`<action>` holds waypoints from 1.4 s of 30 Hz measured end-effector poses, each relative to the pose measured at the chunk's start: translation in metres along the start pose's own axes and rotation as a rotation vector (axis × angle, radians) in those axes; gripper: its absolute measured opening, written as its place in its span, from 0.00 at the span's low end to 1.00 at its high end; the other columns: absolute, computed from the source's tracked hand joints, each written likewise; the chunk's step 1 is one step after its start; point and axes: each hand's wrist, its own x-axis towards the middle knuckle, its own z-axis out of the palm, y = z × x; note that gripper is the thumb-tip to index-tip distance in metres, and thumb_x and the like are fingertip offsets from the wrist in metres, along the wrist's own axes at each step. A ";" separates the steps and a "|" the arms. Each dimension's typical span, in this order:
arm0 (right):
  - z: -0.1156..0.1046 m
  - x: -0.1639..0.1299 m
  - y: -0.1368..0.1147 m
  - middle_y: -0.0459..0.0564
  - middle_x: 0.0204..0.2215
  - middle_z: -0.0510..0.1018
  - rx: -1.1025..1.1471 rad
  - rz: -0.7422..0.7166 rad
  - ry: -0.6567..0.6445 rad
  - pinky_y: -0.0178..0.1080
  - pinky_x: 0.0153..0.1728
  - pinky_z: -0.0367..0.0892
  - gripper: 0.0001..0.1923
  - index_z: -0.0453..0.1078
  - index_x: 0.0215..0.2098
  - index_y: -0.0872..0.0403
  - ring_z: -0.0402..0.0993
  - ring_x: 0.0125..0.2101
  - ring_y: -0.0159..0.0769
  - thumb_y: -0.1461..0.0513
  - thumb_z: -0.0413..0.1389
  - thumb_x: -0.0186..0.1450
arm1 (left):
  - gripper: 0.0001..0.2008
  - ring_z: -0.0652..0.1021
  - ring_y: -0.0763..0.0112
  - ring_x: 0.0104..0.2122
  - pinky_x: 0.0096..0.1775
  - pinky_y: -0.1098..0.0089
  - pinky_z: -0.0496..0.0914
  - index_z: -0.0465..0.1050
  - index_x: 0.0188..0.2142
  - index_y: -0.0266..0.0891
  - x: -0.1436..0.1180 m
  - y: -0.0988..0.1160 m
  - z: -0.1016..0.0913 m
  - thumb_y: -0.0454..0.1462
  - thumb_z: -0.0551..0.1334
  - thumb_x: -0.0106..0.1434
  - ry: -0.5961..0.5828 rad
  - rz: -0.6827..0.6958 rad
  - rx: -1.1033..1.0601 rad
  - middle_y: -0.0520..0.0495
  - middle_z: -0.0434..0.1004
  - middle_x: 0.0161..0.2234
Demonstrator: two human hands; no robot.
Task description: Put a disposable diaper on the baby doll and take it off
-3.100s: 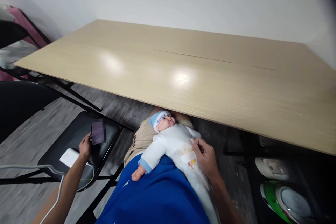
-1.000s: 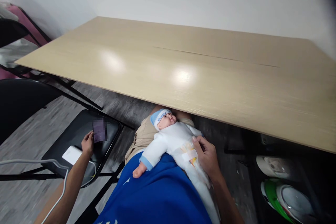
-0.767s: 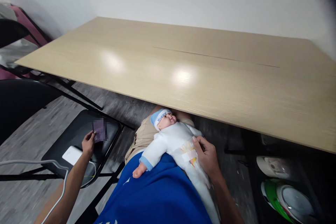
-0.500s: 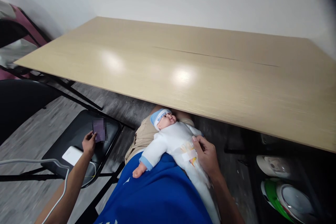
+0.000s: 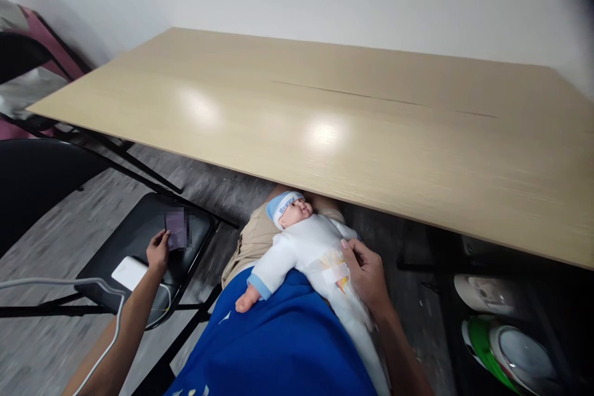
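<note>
1. Lying across the seated person's lap, over tan shorts [image 5: 248,241] and a blue shirt [image 5: 278,346], the doll [image 5: 313,241] has its capped head toward the worktop's near edge.
2. On the doll's right-hand side, the right hand [image 5: 369,275] is curled, thumb and forefinger close together beside the printed patch [image 5: 335,272]. Whether this grip has any cloth pinched, I cannot tell.
3. Well left of the doll, the left hand [image 5: 158,252] has fingers closed on the edge of a flat, phone-like item [image 5: 176,229], partly pixelated, above the black chair's seat [image 5: 125,238].
4. Just changed: the left fingers reach slightly farther over that item than a second ago. The doll and right hand have hardly moved, so the doll's placement appears unaffected.
5. Also left of the doll, a white box [image 5: 127,272] rests on the seat; a pale cable [image 5: 55,280] crosses the left forearm.
6. Beyond the doll's head stretches the worktop [image 5: 297,93]; well to its right sits a green-and-white item [image 5: 515,352], too dim to identify.
</note>
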 end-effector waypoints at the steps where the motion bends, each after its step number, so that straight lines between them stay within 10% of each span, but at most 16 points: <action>1: 0.000 0.000 0.000 0.41 0.22 0.56 0.000 0.000 -0.001 0.38 0.27 0.52 0.28 0.57 0.24 0.50 0.54 0.24 0.32 0.44 0.55 0.76 | 0.30 0.79 0.45 0.62 0.69 0.48 0.69 0.81 0.59 0.32 0.000 0.000 0.000 0.48 0.69 0.63 0.000 0.000 0.001 0.32 0.82 0.59; 27: 0.000 0.000 -0.001 0.40 0.22 0.55 0.003 0.005 0.010 0.38 0.27 0.52 0.28 0.57 0.24 0.49 0.54 0.24 0.32 0.44 0.55 0.75 | 0.39 0.81 0.46 0.56 0.64 0.47 0.73 0.80 0.58 0.33 -0.002 0.006 0.004 0.53 0.77 0.52 0.033 -0.007 0.096 0.33 0.82 0.55; 42: 0.000 0.000 -0.004 0.41 0.21 0.56 0.003 0.014 0.009 0.38 0.25 0.51 0.29 0.58 0.24 0.49 0.53 0.24 0.33 0.41 0.55 0.75 | 0.28 0.84 0.54 0.45 0.52 0.56 0.80 0.81 0.56 0.33 -0.001 0.012 -0.013 0.46 0.62 0.62 -0.069 0.029 0.160 0.35 0.86 0.48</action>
